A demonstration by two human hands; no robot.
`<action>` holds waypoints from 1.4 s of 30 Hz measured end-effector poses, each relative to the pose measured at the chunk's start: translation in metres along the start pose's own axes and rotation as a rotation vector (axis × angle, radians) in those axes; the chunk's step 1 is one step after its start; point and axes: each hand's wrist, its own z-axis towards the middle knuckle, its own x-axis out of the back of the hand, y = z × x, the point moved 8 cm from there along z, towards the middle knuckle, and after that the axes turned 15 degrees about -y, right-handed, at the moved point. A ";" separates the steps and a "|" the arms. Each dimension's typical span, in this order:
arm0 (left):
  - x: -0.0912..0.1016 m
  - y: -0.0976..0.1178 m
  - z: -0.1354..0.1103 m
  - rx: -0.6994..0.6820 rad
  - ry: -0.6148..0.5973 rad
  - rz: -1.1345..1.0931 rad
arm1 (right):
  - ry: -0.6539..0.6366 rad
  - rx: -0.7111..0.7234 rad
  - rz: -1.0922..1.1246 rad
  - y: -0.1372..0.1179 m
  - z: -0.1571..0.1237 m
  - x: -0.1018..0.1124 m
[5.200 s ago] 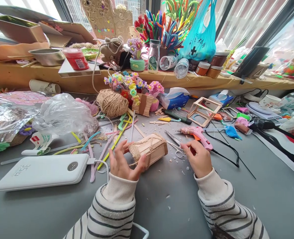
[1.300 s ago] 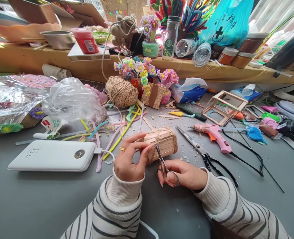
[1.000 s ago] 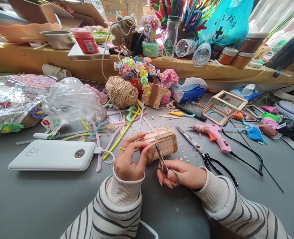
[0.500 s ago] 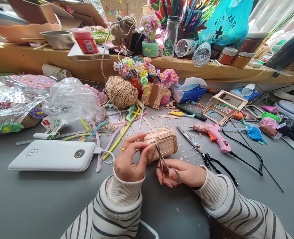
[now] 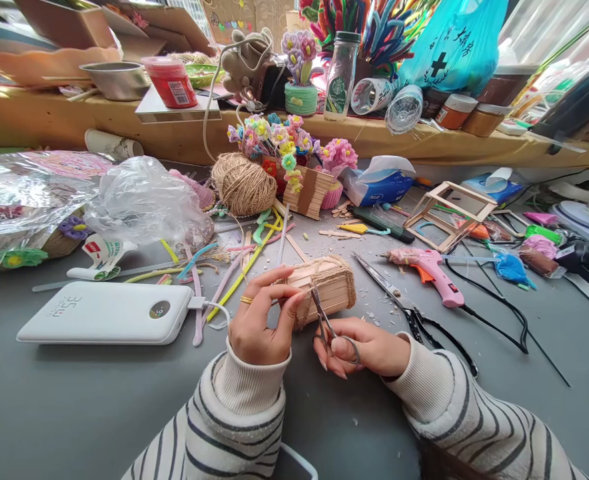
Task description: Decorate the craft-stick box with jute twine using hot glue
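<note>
A small box of wooden craft sticks (image 5: 324,303), bound with jute twine (image 5: 330,264) along its edges and around its middle, lies on the grey table in front of me. At its near left side, my left hand (image 5: 264,320) is closed, thumb and forefinger pinching what looks like a fine end of the twine; the fingertips partly cover it. My right hand (image 5: 359,347) has its fingers through the handles of small metal scissors (image 5: 324,320). The scissors' tips meet the box's front face at the twine, just right of my left fingertips.
Large black-handled scissors (image 5: 389,283) and a pink glue gun (image 5: 437,270) with its cord lie to the right. A white power bank (image 5: 109,313) sits left. Behind are a twine ball (image 5: 244,183), a stick-frame cube (image 5: 449,210) and pipe-cleaner flowers (image 5: 279,137). Scraps litter the tabletop (image 5: 99,400).
Almost nothing differs. My right hand and the small scissors have shifted very slightly, while my left hand and the box stay in place.
</note>
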 end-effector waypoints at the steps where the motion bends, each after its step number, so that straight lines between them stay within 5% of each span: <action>1: 0.000 0.000 0.000 0.012 0.005 -0.002 | 0.014 -0.010 0.003 0.001 0.000 0.000; 20: 0.001 0.000 0.000 0.042 0.021 -0.013 | 0.223 -0.059 -0.027 0.003 0.000 0.008; 42: 0.001 -0.001 0.000 0.045 0.034 -0.016 | 0.289 -0.017 -0.171 0.000 -0.003 0.008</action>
